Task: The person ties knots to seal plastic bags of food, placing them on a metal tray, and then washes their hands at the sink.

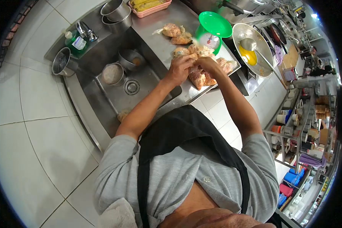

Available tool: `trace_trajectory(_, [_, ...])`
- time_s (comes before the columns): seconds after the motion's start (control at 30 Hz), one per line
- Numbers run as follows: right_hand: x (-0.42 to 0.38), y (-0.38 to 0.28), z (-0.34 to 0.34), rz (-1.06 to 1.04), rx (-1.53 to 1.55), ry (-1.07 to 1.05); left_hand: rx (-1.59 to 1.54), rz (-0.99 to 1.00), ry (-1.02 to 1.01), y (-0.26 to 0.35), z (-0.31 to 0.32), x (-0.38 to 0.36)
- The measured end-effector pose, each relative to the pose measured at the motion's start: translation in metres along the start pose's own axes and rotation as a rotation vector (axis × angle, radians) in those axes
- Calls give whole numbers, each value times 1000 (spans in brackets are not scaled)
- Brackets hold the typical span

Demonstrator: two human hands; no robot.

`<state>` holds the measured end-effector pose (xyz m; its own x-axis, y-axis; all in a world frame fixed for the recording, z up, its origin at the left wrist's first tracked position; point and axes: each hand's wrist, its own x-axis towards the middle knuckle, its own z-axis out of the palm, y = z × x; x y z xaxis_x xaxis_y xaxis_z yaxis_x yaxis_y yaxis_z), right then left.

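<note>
My left hand and my right hand meet close together over the steel counter, fingers pinched at the top of a clear plastic bag with orange-pink food in it. The exact fingertip grip is partly hidden. Around my hands lie several similar filled bags, including one bag to the right and a knotted bag farther back. Just beyond my hands stands a green kitchen scale with a round dial and a green pan on top.
To the left is a steel sink holding metal bowls, with a faucet and a green soap bottle at its edge. A large wok with yellow liquid and a ladle sits right. Loaded shelves stand farther right.
</note>
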<state>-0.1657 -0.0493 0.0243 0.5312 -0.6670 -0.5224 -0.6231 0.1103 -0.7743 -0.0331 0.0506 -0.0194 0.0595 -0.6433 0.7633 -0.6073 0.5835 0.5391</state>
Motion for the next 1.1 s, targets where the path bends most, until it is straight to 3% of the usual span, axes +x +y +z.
trace_trajectory(0.03, [-3, 0, 1, -57, -2, -11, -13, 36, 54, -1, 1, 2])
trace_trajectory(0.13, [-7, -1, 3, -92, -83, 15, 52, -213, -58, 4, 1, 1])
trace_trajectory(0.27, [18, 32, 11, -364, -260, 187, 164, -197, 0, -10, 12, 2])
trace_trajectory(0.33, [16, 36, 14, -438, -236, 244, 129, -267, -8, -14, 12, 4])
trace_trajectory(0.4, [18, 39, 14, -378, -89, 186, 86, -374, -40, -11, 9, 6])
trace_trajectory(0.43, [16, 40, 13, -486, -145, 231, 74, -435, -56, -7, 6, 6])
trace_trajectory(0.53, [4, 27, 13, -459, -245, 262, 81, -290, -70, -2, -2, 10])
trace_trajectory(0.63, [10, 33, 10, -545, -288, 211, -122, -646, -154, 4, -2, 9])
trace_trajectory(0.73, [14, 25, 14, -461, -346, 258, -29, -280, -124, -3, 3, 5])
trace_trajectory(0.8, [19, 19, 17, -484, -348, 314, 235, -182, -54, 12, 0, 4])
trace_trajectory(0.87, [28, 9, 13, -497, -350, 258, 269, -216, 1, 4, -3, 5])
trace_trajectory(0.93, [57, 1, -7, -908, -625, 308, 266, -166, 124, 1, -14, 18])
trace_trajectory(1.03, [49, -55, -37, -698, -336, 290, 380, -261, 69, -47, -56, 8])
trace_trajectory(1.07, [52, -60, -50, -891, -266, 230, 368, -324, 108, -55, -83, -1])
trace_trajectory(1.1, [60, -65, -59, -698, -171, 258, 298, -516, 51, -65, -116, -18])
